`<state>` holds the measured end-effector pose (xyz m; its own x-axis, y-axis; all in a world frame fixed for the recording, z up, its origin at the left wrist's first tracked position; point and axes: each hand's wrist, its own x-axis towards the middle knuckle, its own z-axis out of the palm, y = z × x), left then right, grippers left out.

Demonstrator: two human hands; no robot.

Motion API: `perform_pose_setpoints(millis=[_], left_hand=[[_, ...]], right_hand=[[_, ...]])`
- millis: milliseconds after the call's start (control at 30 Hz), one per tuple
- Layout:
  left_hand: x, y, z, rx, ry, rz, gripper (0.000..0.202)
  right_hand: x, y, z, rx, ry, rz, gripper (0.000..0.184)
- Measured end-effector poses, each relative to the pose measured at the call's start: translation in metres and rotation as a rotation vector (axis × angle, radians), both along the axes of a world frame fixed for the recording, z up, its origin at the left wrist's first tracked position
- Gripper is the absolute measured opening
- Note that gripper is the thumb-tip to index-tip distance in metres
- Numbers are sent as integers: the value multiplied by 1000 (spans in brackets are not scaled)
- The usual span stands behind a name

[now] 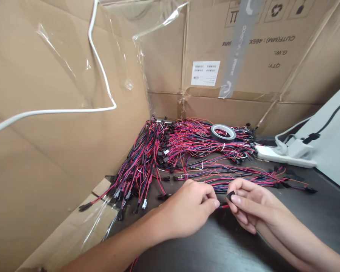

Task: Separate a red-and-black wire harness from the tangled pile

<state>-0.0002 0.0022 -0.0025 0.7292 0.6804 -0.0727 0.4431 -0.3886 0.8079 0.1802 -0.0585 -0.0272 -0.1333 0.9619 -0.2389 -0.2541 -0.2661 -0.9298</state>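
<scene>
Over the dark table, my left hand point(187, 209) is closed, thumb against fingers, on a cable with red and black wires point(224, 206). A short stretch of that cable shows between my two hands. My right hand point(251, 206) pinches a small flat black piece point(230, 195) between thumb and finger, right by the cable. Whether this piece is tape or a connector I cannot tell. Behind the hands lie loose wire harnesses point(229, 173) in red, blue and black. A roll of tape point(223, 133) rests on a larger pile of harnesses point(192, 141).
Another heap of harnesses point(143, 158) with black and white connectors spreads along the left. A white power strip point(286, 156) with plugs stands at the right. Cardboard walls point(164, 64) enclose the back and left, and a white cable point(59, 112) crosses the left one.
</scene>
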Motion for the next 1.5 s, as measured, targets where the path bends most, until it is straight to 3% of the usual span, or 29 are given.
perform_pose_setpoints(millis=[467,667,800,933,1000,1100,1300,1500], left_hand=[[-3,-1,2,-20,76,-62,20],[-6,-1,0,69,220,-210,17],[-9,-3,2,127,312,-254,19],[-12,-9,2,198,339,-255,21],[-14,-12,1,228,337,-259,21],[-16,-17,-1,252,351,-276,20],[-17,-18,-2,283,369,-290,18],[-13,-15,0,285,326,-271,19]], right_hand=[[1,0,0,-11,-57,46,25],[2,0,-2,54,-200,104,29],[3,-2,-2,185,-449,188,26],[-1,-9,3,488,-851,190,11],[-2,-11,5,598,-952,191,10],[-1,-14,4,671,-1004,238,10],[0,-14,2,659,-1032,299,11],[0,-12,4,678,-1015,170,11]])
